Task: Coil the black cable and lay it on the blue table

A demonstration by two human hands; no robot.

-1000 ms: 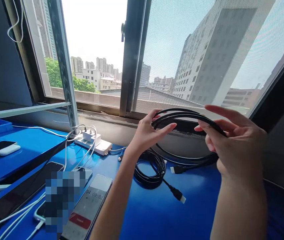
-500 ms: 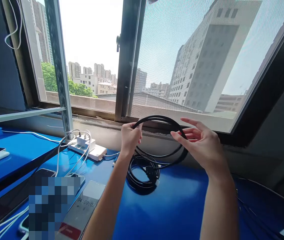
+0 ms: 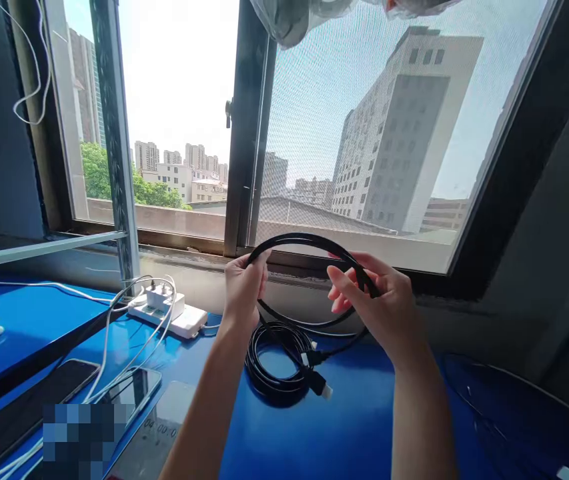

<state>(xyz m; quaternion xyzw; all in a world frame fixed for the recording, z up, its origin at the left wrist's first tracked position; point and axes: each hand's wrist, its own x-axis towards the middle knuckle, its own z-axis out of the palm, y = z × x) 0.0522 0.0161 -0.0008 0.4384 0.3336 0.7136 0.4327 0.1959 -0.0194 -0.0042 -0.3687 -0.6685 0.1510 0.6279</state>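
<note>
The left hand (image 3: pixel 245 283) is closed around the left side of a looped black cable (image 3: pixel 341 253). The right hand (image 3: pixel 371 287) has its thumb and fingers curled around the right side of the same loop. The loop is held up over the far part of the blue worktop (image 3: pixel 344 427), in front of the window (image 3: pixel 231 160).

Under the loop, a round black coil (image 3: pixel 264 384) lies on the worktop. Two black plugs with pale tips sit at its right side. The far plug (image 3: pixel 317 357) joins a cable that comes down from the right side of the loop. I cannot tell which cable the near plug (image 3: pixel 315 381) is on.

To the left of the coil is a white power strip (image 3: pixel 191 321) with white wires. Nearer, three phones lie in a row. The left phone (image 3: pixel 34 407) is dark, the middle phone (image 3: pixel 143 383) is partly blurred out, and the right phone (image 3: pixel 164 417) shows numbers, partly behind the left arm.
</note>
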